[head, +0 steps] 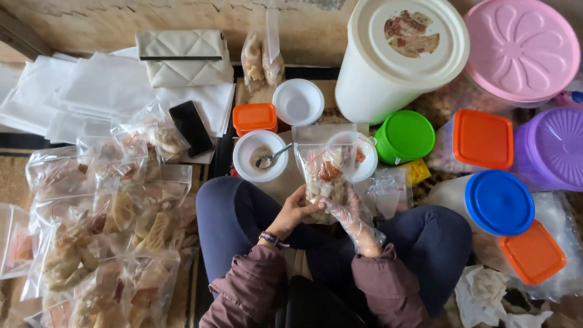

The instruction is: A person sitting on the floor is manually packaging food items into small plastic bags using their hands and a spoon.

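Observation:
I sit cross-legged and hold a clear zip bag [325, 167] of pale snack pieces with some reddish bits upright over my lap. My left hand [297, 209], bare, grips the bag's lower left side. My right hand [352, 212], in a thin clear plastic glove, holds its lower right side. Just beyond the bag stands a white bowl [260, 156] with brownish powder and a metal spoon [271, 158]. A second white bowl [364, 158] is partly hidden behind the bag.
Several filled zip bags [103, 237] lie piled at my left. White sheets, a quilted pouch [182, 58] and a black phone [191, 127] lie beyond them. Lidded containers crowd the right: a white bucket [401, 54], and pink [522, 48], green [404, 135], blue [499, 201] and orange [483, 138] lids.

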